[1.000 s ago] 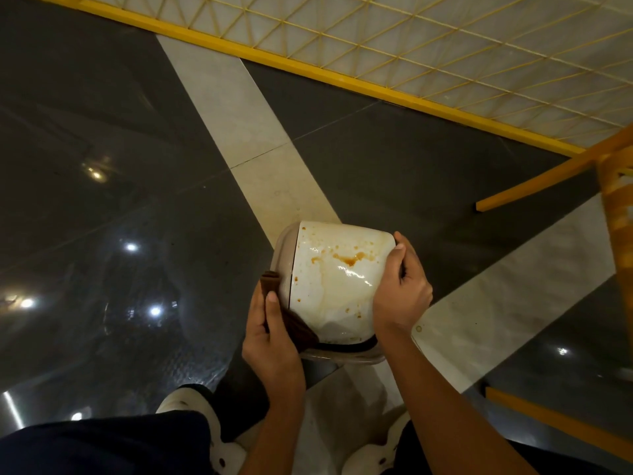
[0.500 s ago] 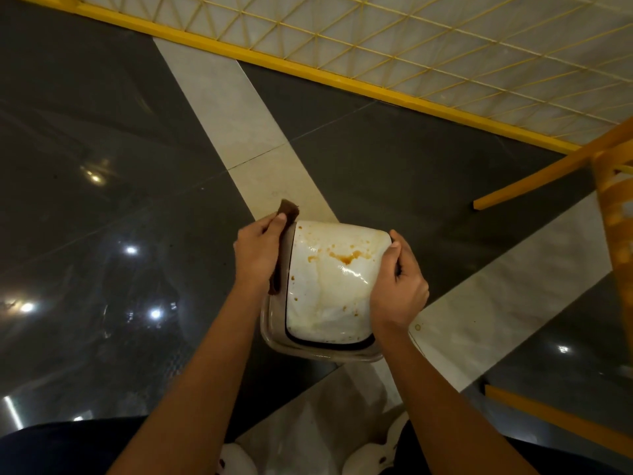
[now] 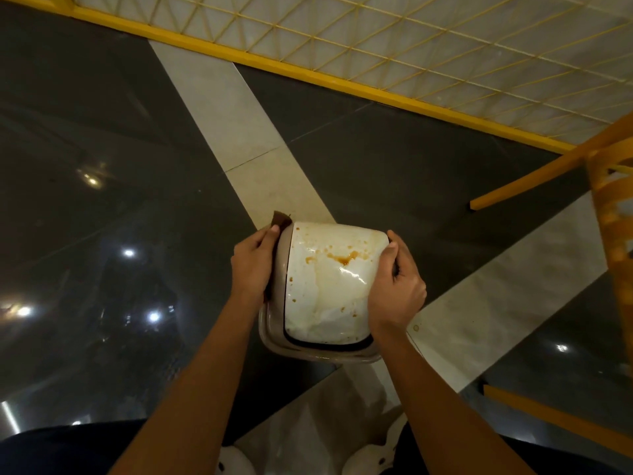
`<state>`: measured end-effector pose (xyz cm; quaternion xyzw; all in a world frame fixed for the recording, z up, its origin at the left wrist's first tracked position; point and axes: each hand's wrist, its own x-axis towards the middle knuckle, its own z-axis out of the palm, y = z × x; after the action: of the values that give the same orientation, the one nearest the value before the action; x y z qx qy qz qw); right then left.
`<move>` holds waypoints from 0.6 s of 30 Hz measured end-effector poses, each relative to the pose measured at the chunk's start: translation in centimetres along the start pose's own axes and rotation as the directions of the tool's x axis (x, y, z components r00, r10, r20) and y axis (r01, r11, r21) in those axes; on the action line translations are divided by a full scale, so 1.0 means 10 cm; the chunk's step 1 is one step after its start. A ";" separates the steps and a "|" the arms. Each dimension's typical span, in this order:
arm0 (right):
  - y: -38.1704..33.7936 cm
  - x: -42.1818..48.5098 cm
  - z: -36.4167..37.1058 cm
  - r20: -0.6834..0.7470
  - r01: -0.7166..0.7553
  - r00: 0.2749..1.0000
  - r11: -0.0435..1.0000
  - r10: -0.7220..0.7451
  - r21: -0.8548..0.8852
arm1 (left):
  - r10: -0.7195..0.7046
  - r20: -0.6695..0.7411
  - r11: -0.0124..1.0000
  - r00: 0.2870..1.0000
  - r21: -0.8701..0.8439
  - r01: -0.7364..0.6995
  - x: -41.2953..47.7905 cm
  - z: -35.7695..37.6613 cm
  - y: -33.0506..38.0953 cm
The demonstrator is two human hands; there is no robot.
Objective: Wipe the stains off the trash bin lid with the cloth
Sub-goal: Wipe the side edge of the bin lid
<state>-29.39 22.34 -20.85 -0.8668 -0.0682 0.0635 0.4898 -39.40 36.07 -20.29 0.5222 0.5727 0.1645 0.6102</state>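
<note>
**Stained bin lid held over the floor, cloth at its left edge**

A person is holding a white trash bin lid in both hands above a dark polished floor crossed by pale tile bands. The lid is sitting in the middle of the view, its domed white flap facing up inside a beige rim, with the near edge of the rim showing below the flap. Orange-brown stains are spreading across the far half of the flap, and smaller specks are dotting its left edge and near right corner.

The left hand is pressing a dark brown cloth against the left side of the lid; the fingers are curling around the cloth, and a corner of it is poking out past the fingertips at the lid's far left corner. The right hand is gripping the lid's right edge, thumb lying on the top surface and the other fingers wrapping underneath, mostly hidden.

A yellow frame with lattice is running along the far side, and yellow chair legs are standing at the right. White shoes are showing at the near edge.
</note>
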 end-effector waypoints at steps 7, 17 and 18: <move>0.01 0.10 -0.05 0.117 0.149 0.983 0.988 -0.143 -0.039 | -0.028 -0.122 0.985 0.992 -0.173 0.006 -0.36 -0.06 -0.27; -0.30 0.76 0.10 0.646 0.513 0.668 0.858 -0.370 -0.038 | -0.205 -0.288 0.904 0.935 -0.422 0.068 -0.89 0.18 -0.57; -0.38 0.83 0.13 0.718 0.560 0.594 0.827 -0.364 -0.044 | -0.234 -0.306 0.886 0.923 -0.459 0.072 -0.96 0.24 -0.57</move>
<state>-21.69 26.86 -18.64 -0.7893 -0.4753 0.2368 0.3081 -42.41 25.06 -20.46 0.2855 0.6607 0.3306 0.6105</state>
